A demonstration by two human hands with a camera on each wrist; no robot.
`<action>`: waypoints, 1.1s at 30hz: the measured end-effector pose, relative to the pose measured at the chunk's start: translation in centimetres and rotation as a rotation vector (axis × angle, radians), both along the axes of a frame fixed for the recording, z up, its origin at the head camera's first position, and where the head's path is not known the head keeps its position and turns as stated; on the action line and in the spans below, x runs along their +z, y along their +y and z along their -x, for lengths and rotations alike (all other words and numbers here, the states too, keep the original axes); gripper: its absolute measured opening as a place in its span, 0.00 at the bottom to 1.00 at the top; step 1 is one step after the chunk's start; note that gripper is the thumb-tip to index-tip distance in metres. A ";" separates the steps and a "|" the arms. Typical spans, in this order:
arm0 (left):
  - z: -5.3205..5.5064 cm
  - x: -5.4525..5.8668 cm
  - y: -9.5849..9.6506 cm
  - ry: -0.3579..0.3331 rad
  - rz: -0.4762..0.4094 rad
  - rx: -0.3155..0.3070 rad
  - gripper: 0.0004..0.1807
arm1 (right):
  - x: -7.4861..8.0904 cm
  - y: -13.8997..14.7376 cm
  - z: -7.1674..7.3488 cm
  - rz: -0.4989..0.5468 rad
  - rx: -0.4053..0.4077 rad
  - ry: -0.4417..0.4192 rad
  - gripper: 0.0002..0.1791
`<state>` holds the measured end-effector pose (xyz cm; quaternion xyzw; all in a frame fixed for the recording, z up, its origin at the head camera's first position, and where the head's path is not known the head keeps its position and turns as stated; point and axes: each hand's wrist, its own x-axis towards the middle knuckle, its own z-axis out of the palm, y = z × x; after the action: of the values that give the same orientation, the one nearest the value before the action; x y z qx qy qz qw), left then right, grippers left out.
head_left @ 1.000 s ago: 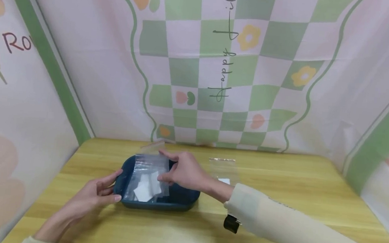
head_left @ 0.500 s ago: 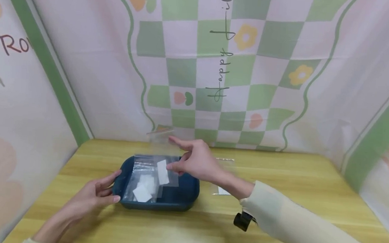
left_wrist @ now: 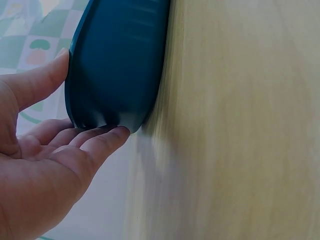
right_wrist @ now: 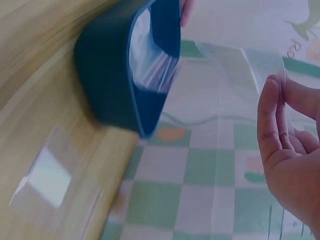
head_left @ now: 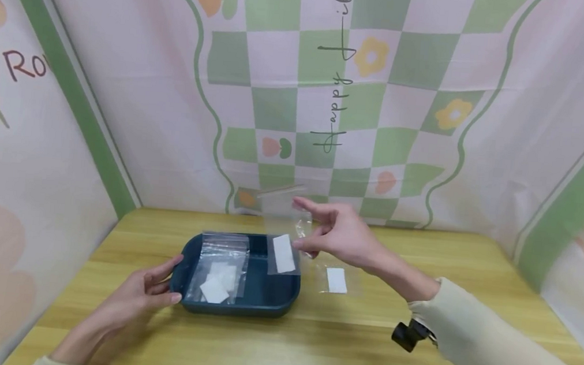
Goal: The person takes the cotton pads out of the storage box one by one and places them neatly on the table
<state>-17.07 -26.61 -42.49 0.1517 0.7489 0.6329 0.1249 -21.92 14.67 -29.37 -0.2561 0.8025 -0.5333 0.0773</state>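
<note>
A dark blue rectangular plastic box (head_left: 289, 305) stands on the table, and my left hand (head_left: 136, 293) holds its left end between thumb and fingers. Inside, at the left side, lie several clear zip bags (head_left: 223, 252) with white pieces in them, overlapping. Over the box's right end, my right hand (head_left: 350, 237) pinches a clear zip bag (head_left: 280, 219) by its edge; a white rectangular piece (head_left: 284, 254) shows in it. The right wrist view has this bag (right_wrist: 235, 65) between thumb and fingertips. To the right of the box, another clear bag with a white piece (head_left: 337, 280) lies flat.
The wooden table (head_left: 308, 352) ends at a printed cloth backdrop (head_left: 298, 108) at the back. More printed cloth hangs at the left and right sides. A small black camera (head_left: 409, 336) sits on the right wrist.
My right hand has lifted the zip bag off the others in the box and carried it rightward. This uncovers the bag on the table. My left hand stays at the box's end.
</note>
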 end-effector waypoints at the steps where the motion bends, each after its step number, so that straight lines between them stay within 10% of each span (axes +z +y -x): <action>1: 0.0 0.0 0.0 -0.001 0.000 0.001 0.47 | 0.0 0.6 0.0 -0.008 -0.009 0.001 0.46; 17: 0.0 0.2 -0.1 0.005 0.013 0.004 0.47 | -3.0 9.2 0.3 -0.035 -0.135 -0.132 0.46; 33: 0.0 0.2 0.0 -0.018 0.022 0.013 0.48 | -6.9 14.9 2.7 0.013 -0.097 -0.313 0.48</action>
<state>-17.03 -26.62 -42.26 0.1398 0.7558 0.6266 0.1291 -24.67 29.55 -36.26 -0.1315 0.7887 -0.5748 0.1738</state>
